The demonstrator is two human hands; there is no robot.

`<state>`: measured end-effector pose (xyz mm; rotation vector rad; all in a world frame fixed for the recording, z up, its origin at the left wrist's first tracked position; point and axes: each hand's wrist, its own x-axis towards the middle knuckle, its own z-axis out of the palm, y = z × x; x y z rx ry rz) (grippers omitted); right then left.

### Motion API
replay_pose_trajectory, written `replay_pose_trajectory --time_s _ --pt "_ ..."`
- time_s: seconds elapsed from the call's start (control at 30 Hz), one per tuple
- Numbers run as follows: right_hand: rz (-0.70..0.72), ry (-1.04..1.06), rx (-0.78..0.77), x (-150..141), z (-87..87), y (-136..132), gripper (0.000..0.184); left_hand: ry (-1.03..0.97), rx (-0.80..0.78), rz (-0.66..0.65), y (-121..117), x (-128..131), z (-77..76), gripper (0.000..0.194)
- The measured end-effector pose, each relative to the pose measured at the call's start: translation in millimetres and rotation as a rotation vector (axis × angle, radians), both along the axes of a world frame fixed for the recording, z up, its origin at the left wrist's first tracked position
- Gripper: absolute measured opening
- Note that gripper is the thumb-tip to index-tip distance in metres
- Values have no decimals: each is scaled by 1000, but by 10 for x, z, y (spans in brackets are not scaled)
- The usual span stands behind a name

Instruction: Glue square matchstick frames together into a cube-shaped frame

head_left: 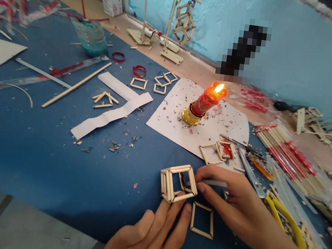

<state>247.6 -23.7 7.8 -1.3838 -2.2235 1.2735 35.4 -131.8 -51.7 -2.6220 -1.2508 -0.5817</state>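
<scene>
Between my hands is a small box-shaped frame (170,184) of short wooden sticks with darkened joints. My left hand (151,237) steadies it from below, fingertips pressed against its lower edge. My right hand (231,204) pinches a thin translucent strip (216,183). The strip's blackened end appears to reach inside the frame's right side, partly hidden by the sticks. A flat square of sticks (212,228) lies on the blue table just below my right hand. Beyond the hands a red candle (207,101) burns in a gold holder (192,115) on white paper (166,120).
Around my right forearm lie yellow-handled pliers (286,222), an orange lighter (260,166) and bagged red-ended sticks (290,153). Further back are small stick frames (138,83), folded paper strips (112,113), a cup of teal liquid (91,41) and stick models (183,24) by the wall.
</scene>
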Motion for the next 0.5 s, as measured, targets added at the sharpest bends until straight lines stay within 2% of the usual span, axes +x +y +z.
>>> replay_pose_trajectory --time_s 0.23,0.33,0.4,0.5 --pt "142 39 2 83 48 7 17 16 1 -13 -22 -10 62 56" --pt "153 95 32 114 18 14 24 19 -21 -10 -4 -7 36 58" --pt "152 122 51 119 -3 21 28 13 21 -18 4 -3 6 59" --pt "154 134 66 101 -11 28 26 -46 60 -47 0 -24 30 56"
